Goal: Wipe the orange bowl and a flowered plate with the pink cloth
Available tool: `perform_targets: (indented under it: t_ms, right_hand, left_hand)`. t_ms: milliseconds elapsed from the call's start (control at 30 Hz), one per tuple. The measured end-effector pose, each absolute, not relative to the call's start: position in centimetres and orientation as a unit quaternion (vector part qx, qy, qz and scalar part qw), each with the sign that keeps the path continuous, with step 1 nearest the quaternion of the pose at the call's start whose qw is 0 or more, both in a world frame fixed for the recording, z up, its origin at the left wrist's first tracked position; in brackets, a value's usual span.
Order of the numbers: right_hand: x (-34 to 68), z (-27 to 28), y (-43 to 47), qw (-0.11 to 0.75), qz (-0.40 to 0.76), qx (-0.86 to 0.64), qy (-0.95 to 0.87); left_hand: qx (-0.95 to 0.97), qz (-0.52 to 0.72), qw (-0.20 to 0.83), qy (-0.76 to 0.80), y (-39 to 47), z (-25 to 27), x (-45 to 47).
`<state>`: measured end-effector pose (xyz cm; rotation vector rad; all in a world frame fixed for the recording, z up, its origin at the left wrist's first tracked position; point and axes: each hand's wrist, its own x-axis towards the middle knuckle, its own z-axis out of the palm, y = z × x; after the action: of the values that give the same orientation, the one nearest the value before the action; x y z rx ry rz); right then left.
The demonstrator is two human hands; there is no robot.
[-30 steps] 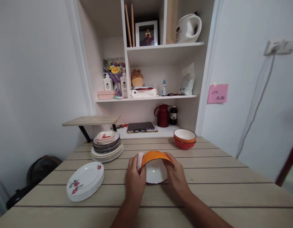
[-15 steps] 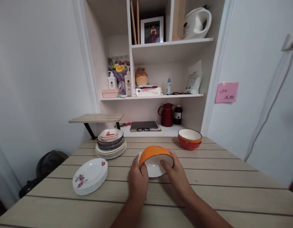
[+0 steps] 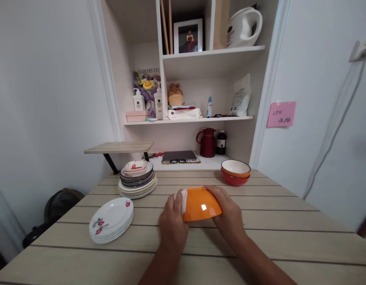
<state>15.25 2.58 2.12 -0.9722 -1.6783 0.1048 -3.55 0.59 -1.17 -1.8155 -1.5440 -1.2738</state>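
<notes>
At the far left, a dark, rounded object (image 3: pixel 64 204) stands beyond the edge of the bench (image 3: pixel 292 237). On the bench's left side lies a neat stack of white plates with red flowers (image 3: pixel 111 219). Just behind it, a taller stack of plates (image 3: pixel 137 192), some dark-rimmed, carries a small pinkish dish (image 3: pixel 135 168) on top, near a raised wooden shelf (image 3: pixel 119 148) on black legs.

Near the middle, the left hand (image 3: pixel 173 221) is curled, its fingers pressing a pale cloth (image 3: pixel 184 202) against the left side of an orange bowl (image 3: pixel 202 204). The bowl is tipped so that its glossy outside faces the viewer and its inside is hidden; whether it touches the bench, I cannot tell. Behind, a dark laptop (image 3: pixel 179 156) lies with glasses (image 3: pixel 178 161) at its front edge. The right hand (image 3: pixel 230 211) is bent around the bowl's right side, gripping it.

Farther right, beyond a red jug (image 3: pixel 208 143), a white-lined orange bowl with a dark rim (image 3: pixel 235 167) sits nested in a red bowl (image 3: pixel 234 181). A pink note (image 3: pixel 281 114) is stuck to the wall.
</notes>
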Motion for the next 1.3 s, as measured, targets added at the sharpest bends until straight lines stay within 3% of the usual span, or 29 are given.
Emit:
perform_targets:
  t_ms: [200, 567, 667, 767, 933, 1100, 1300]
  right_hand:
    - [15.7, 1.9, 2.6, 0.553, 0.054, -0.425, -0.715]
    - [13.8, 1.7, 3.1, 0.645, 0.324, -0.377, -0.581]
    - [13.5, 1.5, 3.2, 0.637, 0.386, -0.370, -0.556]
    - [13.5, 1.2, 3.2, 0.607, 0.400, -0.375, -0.575]
    - [13.6, 1.7, 3.0, 0.618, 0.259, -0.402, -0.624]
    - [14.3, 1.8, 2.7, 0.614, 0.153, -0.412, -0.656]
    - [14.9, 2.0, 2.4, 0.599, 0.122, -0.395, -0.686]
  left_hand:
    - [-0.669, -0.451, 0.182, -0.562, 0.5, -0.9, -3.7]
    - [-0.540, -0.600, -0.142, -0.573, 1.5, -0.9, -2.0]
    - [-0.533, -0.600, -0.179, -0.568, 1.5, -1.0, -1.7]
    - [-0.537, -0.605, -0.138, -0.571, 1.3, -0.9, -2.2]
    - [-0.578, -0.581, 0.000, -0.573, 0.9, -0.7, -3.2]
    - [-0.619, -0.513, 0.068, -0.591, 0.4, -0.5, -2.9]
    - [-0.650, -0.466, 0.138, -0.584, -0.1, 0.0, -2.9]
